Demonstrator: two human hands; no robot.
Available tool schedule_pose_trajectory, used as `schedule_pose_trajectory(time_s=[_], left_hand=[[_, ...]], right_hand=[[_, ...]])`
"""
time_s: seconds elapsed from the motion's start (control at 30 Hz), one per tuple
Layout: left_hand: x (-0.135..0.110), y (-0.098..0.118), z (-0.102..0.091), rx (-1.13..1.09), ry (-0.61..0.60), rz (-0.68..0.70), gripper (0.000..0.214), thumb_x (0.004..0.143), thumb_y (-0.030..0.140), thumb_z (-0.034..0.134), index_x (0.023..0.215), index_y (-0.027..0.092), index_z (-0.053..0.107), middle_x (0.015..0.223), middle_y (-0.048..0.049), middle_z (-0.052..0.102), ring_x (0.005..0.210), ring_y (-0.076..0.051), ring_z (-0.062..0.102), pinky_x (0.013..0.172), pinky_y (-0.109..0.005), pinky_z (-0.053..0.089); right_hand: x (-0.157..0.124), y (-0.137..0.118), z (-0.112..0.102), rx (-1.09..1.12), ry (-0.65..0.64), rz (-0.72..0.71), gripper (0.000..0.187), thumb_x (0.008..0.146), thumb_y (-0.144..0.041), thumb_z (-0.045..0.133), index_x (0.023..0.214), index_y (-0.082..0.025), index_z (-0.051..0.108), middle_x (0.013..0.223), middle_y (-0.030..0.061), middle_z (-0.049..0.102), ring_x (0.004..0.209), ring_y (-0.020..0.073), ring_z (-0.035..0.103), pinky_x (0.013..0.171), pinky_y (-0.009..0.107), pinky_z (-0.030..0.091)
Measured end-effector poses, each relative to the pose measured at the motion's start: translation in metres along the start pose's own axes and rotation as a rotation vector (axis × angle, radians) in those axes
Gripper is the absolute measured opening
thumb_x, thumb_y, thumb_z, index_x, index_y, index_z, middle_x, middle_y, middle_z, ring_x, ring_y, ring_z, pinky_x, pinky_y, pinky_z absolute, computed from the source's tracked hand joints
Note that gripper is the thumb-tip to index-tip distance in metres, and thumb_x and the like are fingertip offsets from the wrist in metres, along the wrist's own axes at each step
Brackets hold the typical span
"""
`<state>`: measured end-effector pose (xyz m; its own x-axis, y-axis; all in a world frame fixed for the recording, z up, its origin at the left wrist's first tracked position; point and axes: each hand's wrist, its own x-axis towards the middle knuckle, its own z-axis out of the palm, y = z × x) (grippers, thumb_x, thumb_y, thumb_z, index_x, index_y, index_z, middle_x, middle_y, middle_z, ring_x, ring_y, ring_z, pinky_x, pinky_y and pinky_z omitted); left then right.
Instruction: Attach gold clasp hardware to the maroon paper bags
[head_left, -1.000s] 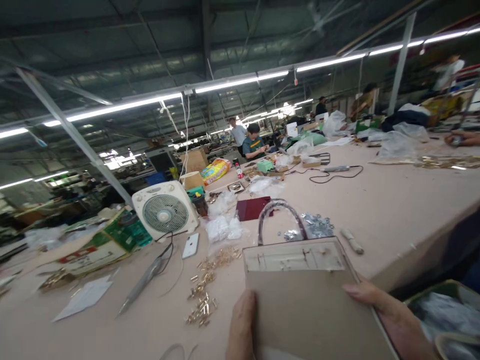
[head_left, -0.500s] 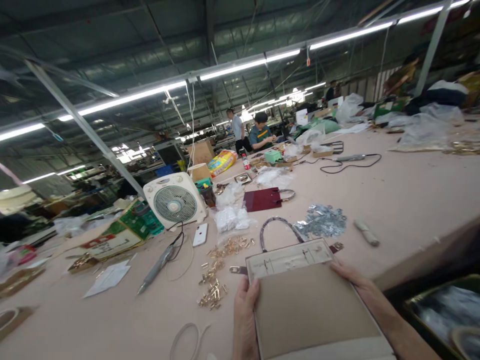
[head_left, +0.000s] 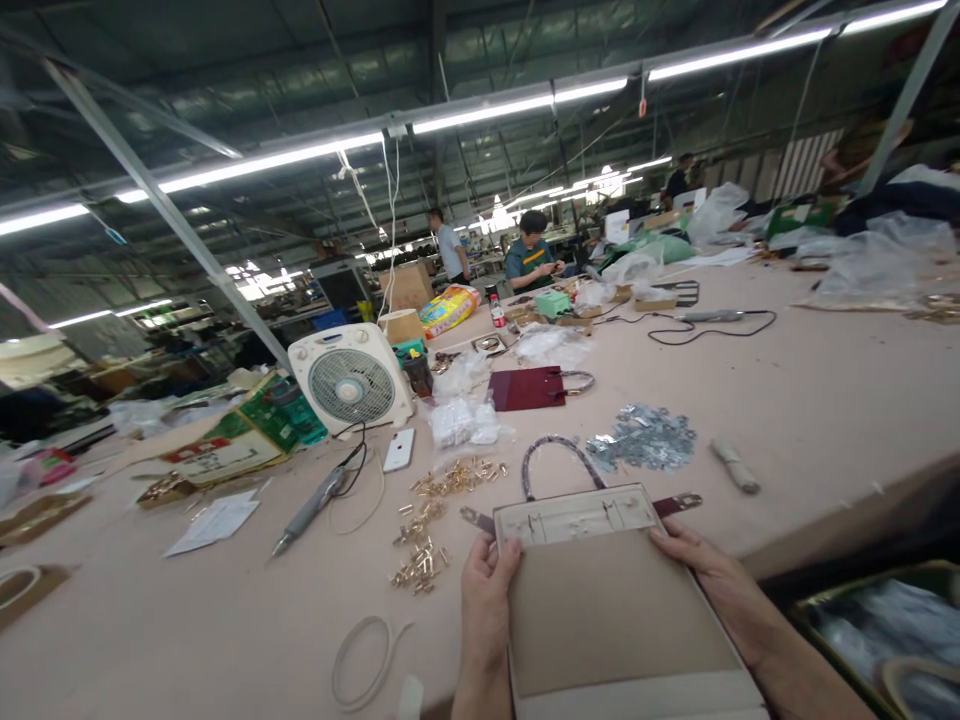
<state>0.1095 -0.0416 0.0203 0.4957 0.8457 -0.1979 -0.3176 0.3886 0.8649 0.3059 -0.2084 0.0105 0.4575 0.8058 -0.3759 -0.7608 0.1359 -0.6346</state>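
Observation:
A beige handbag (head_left: 600, 590) with a dark handle lies flat on the pink work table (head_left: 810, 400) right in front of me. My left hand (head_left: 486, 600) grips its left edge, thumb on top. On the bag's right edge lies my right hand (head_left: 709, 580), fingers closed along it. Dark straps with metal ends stick out on both sides of the bag's top. Several small gold fittings (head_left: 431, 520) lie scattered just left of the bag, and a heap of silver parts (head_left: 645, 438) sits beyond it.
A white fan (head_left: 351, 385), a phone (head_left: 399, 450), a pen-shaped corded tool (head_left: 307, 512), plastic bags and a maroon bag (head_left: 529, 388) lie further out. A pale strap loop (head_left: 364, 662) rests near the front edge. Other people work at the far end. A bin (head_left: 885, 620) stands at right.
The bag and both hands have come further into view and lie lower on the table. My head has tilted, so the scene sits more level and shifted right.

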Motion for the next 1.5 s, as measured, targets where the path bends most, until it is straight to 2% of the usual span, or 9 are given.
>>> schedule_pose_trajectory(time_s=[0.2, 0.33, 0.5, 0.67, 0.97, 1.13, 1.23, 1.33, 1.5], left_hand=[[0.007, -0.007, -0.006, -0.052, -0.02, -0.093, 0.067, 0.063, 0.043, 0.096, 0.118, 0.019, 0.066, 0.095, -0.0096, 0.082, 0.091, -0.033, 0.08, 0.084, -0.043, 0.064], [0.024, -0.017, -0.019, 0.126, 0.127, -0.093, 0.066, 0.064, 0.043, 0.095, 0.119, 0.021, 0.065, 0.095, -0.0092, 0.081, 0.09, -0.032, 0.079, 0.081, -0.042, 0.064], [0.043, -0.043, -0.03, 0.329, 0.28, 0.09, 0.069, 0.068, 0.035, 0.093, 0.126, 0.021, 0.058, 0.104, -0.0111, 0.079, 0.102, -0.031, 0.076, 0.095, -0.044, 0.059], [0.046, -0.058, -0.029, 0.504, 0.342, 0.218, 0.08, 0.071, 0.035, 0.088, 0.139, 0.022, 0.048, 0.109, -0.0112, 0.076, 0.1, -0.029, 0.075, 0.096, -0.043, 0.057], [0.056, -0.056, -0.02, 0.733, 0.39, 0.202, 0.065, 0.082, 0.033, 0.077, 0.138, 0.018, 0.049, 0.113, -0.0152, 0.073, 0.103, -0.032, 0.072, 0.1, -0.049, 0.053], [0.052, -0.059, -0.008, 0.987, 0.559, 0.648, 0.057, 0.084, 0.03, 0.073, 0.137, 0.016, 0.056, 0.146, -0.0212, 0.055, 0.142, -0.039, 0.044, 0.123, -0.059, 0.028], [0.051, -0.059, -0.003, 1.005, 0.264, 0.867, 0.032, 0.093, 0.023, 0.061, 0.123, 0.022, 0.071, 0.136, -0.0142, 0.065, 0.14, -0.034, 0.047, 0.124, -0.054, 0.029], [0.059, -0.057, 0.0, 1.069, -0.138, 0.831, 0.03, 0.097, 0.022, 0.059, 0.121, 0.026, 0.075, 0.126, -0.0104, 0.073, 0.126, -0.032, 0.059, 0.116, -0.052, 0.043], [0.083, -0.049, 0.004, 1.308, -0.343, 0.777, 0.024, 0.098, 0.025, 0.062, 0.116, 0.027, 0.078, 0.125, -0.0068, 0.075, 0.114, -0.029, 0.063, 0.103, -0.052, 0.053]], right_hand=[[0.011, 0.004, -0.001, 0.003, 0.011, -0.014, 0.06, 0.077, -0.025, 0.086, 0.132, -0.021, 0.063, 0.102, 0.0082, 0.082, 0.088, 0.0273, 0.08, 0.083, 0.037, 0.066], [0.033, 0.008, -0.004, -0.077, 0.078, -0.113, 0.044, 0.076, -0.04, 0.088, 0.109, -0.016, 0.07, 0.088, 0.0084, 0.082, 0.08, 0.0282, 0.079, 0.075, 0.037, 0.064], [0.068, 0.012, -0.02, -0.518, 0.228, -0.34, 0.051, 0.074, -0.056, 0.082, 0.1, -0.012, 0.076, 0.094, 0.0124, 0.081, 0.094, 0.0347, 0.076, 0.083, 0.042, 0.059], [0.089, 0.016, -0.032, -0.99, 0.374, -0.58, 0.042, 0.081, -0.05, 0.07, 0.103, -0.015, 0.075, 0.098, 0.0121, 0.08, 0.094, 0.0322, 0.075, 0.089, 0.042, 0.055], [0.085, 0.026, -0.034, -1.401, 0.456, -0.707, 0.028, 0.093, -0.044, 0.055, 0.098, -0.022, 0.071, 0.098, 0.0088, 0.074, 0.093, 0.0285, 0.068, 0.086, 0.04, 0.05], [0.085, 0.024, -0.038, -1.423, 0.446, -0.717, 0.028, 0.094, -0.045, 0.055, 0.095, -0.022, 0.072, 0.098, 0.0085, 0.073, 0.095, 0.0285, 0.065, 0.087, 0.041, 0.049], [0.087, 0.025, -0.041, -1.41, 0.436, -0.726, 0.027, 0.094, -0.044, 0.055, 0.096, -0.022, 0.071, 0.098, 0.0081, 0.073, 0.094, 0.0278, 0.065, 0.087, 0.04, 0.049], [0.089, 0.025, -0.042, -1.406, 0.427, -0.729, 0.026, 0.094, -0.045, 0.056, 0.096, -0.023, 0.071, 0.098, 0.0073, 0.073, 0.094, 0.0274, 0.065, 0.087, 0.039, 0.049], [0.09, 0.027, -0.043, -1.431, 0.442, -0.751, 0.025, 0.095, -0.044, 0.055, 0.096, -0.024, 0.071, 0.097, 0.0068, 0.073, 0.094, 0.0266, 0.064, 0.086, 0.038, 0.047]])
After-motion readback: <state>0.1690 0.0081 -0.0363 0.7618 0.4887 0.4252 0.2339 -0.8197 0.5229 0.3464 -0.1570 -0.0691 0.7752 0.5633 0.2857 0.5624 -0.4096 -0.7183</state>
